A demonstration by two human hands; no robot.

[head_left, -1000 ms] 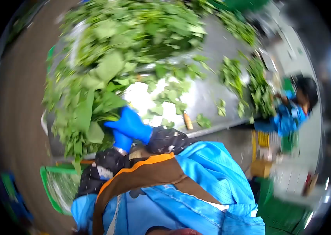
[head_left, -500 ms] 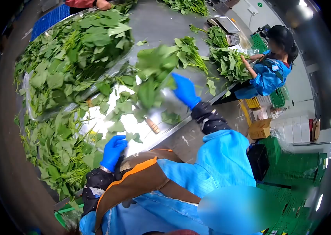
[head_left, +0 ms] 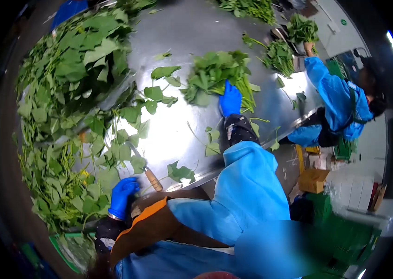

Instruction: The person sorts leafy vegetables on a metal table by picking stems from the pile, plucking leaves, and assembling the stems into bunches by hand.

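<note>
My right hand (head_left: 230, 99), in a blue glove, reaches over the metal table (head_left: 173, 123) and rests on the stems of a leafy green bunch (head_left: 215, 74); its fingers are partly among the stems. Near the table's front edge is my left hand (head_left: 124, 193), also gloved in blue, its fingers curled together beside the large pile of leafy greens (head_left: 61, 176). No item shows in it. A sickle-like tool with a wooden handle (head_left: 153, 179) lies just right of my left hand. Loose leaves (head_left: 180, 172) lie beyond the handle.
At the right, a co-worker (head_left: 340, 97) in blue holds up a bunch (head_left: 302, 28). More greens (head_left: 279, 58) lie at the table's right side. A green basket (head_left: 66, 246) stands at the lower left, a cardboard box (head_left: 313, 180) and green crates (head_left: 345, 237) at the lower right.
My right hand has moved a little farther over the table, and the leafy bunch now lies beside the other stems. The co-worker has lifted a bunch up and away.
</note>
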